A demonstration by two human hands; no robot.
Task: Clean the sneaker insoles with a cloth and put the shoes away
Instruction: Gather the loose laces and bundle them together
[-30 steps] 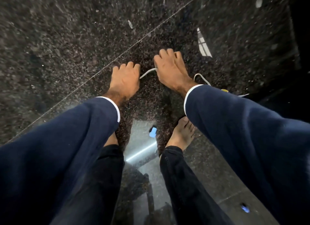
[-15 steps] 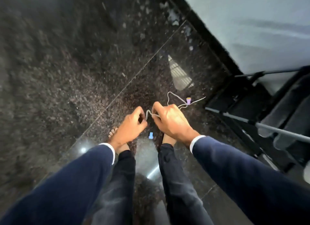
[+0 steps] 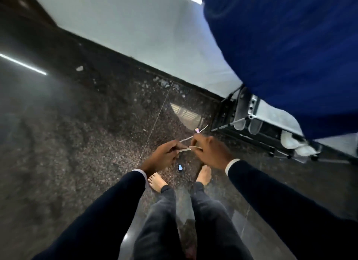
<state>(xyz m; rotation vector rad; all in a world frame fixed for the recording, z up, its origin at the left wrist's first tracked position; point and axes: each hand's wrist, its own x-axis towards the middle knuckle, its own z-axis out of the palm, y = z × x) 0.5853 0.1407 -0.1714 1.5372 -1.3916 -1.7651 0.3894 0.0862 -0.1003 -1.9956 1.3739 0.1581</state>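
My left hand [image 3: 164, 154] and my right hand [image 3: 210, 152] pinch a thin white shoelace [image 3: 185, 149] between them, held above the dark speckled floor [image 3: 87, 153]. The lace runs on past my right hand to a free end with a small purple tip [image 3: 197, 130]. At the right, a black shoe rack [image 3: 251, 131] holds a pair of light soles [image 3: 245, 122] standing on edge and something white [image 3: 292, 141] lower down. No cloth shows.
A small blue object [image 3: 180, 167] lies on the floor between my bare feet [image 3: 203, 174]. A pale wall [image 3: 135, 27] with a dark skirting runs behind. A large blue cloth [image 3: 290, 46] hangs over the rack at the upper right.
Both hands have lifted off the floor with the lace between them. The view has risen and swung right, so the wall, the rack and the blue cloth now show.
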